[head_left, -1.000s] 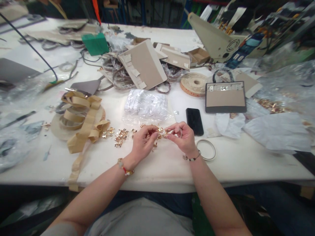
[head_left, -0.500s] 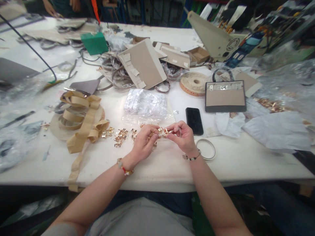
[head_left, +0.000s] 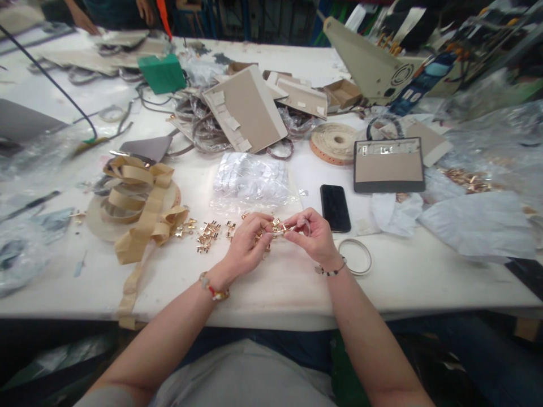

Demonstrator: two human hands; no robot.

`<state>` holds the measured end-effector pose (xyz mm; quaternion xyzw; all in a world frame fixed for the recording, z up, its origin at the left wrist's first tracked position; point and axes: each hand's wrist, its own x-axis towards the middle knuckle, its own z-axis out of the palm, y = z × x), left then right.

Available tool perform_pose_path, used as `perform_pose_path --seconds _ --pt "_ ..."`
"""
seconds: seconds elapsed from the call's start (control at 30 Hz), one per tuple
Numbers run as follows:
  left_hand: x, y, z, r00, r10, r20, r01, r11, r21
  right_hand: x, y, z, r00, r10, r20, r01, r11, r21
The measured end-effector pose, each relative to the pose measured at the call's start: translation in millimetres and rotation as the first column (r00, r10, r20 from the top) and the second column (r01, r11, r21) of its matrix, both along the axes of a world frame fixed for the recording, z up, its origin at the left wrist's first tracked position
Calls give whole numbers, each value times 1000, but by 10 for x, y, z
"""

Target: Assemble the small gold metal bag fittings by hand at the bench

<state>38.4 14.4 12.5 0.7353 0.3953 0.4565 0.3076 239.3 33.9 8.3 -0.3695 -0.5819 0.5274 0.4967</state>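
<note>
Between my fingertips is a small gold metal fitting (head_left: pixel 280 229), partly covered by the fingers. My left hand (head_left: pixel 250 240) pinches its left side, the thumb bent in. From the other side my right hand (head_left: pixel 313 234) pinches it too, and a pale looped strip (head_left: pixel 306 227) shows at its fingers. Loose gold fittings (head_left: pixel 207 235) lie in a cluster left of my left hand, and more show behind the fingers. To the right of my right wrist rests a pale ring-shaped band (head_left: pixel 355 257).
A black phone (head_left: pixel 335 208) and a flat bag piece (head_left: pixel 389 165) lie to the right. Tan tape (head_left: pixel 139 226) is heaped at left. A plastic packet (head_left: pixel 254 180) lies ahead, before stacked beige panels (head_left: pixel 250 110). Another person's hand (head_left: pixel 85 22) shows at the far left.
My two hands have shifted very little, and the fitting between them has tilted slightly. The other person's hands at the far side have moved to the right.
</note>
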Motion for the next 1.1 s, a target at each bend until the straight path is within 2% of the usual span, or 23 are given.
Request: perform_pose_path --seconds 0.2,0.57,0.63,0.7,0.83,0.9,1.1 --pt "-17 -1 22 999 -42 -15 42 999 17 6 -2 2 1000 4 -1 -4 1000 7" --pt "-21 8 22 999 -45 -14 45 999 3 16 -2 4 1000 18 4 -18 1000 15" --pt "-14 16 -8 1000 -4 1 4 1000 8 18 1 8 1000 12 0 -12 999 30" --pt "-2 24 -34 995 88 38 -89 996 15 17 4 13 1000 -8 -11 9 998 63" --pt "27 13 -36 959 260 109 -272 956 111 8 4 24 997 -78 -27 81 987 139" --pt "41 -5 -22 956 272 108 -285 949 135 5 3 25 995 -96 -18 98 985 144" --pt "77 -21 -41 969 240 49 -243 968 68 6 4 5 994 -103 20 100 987 125"
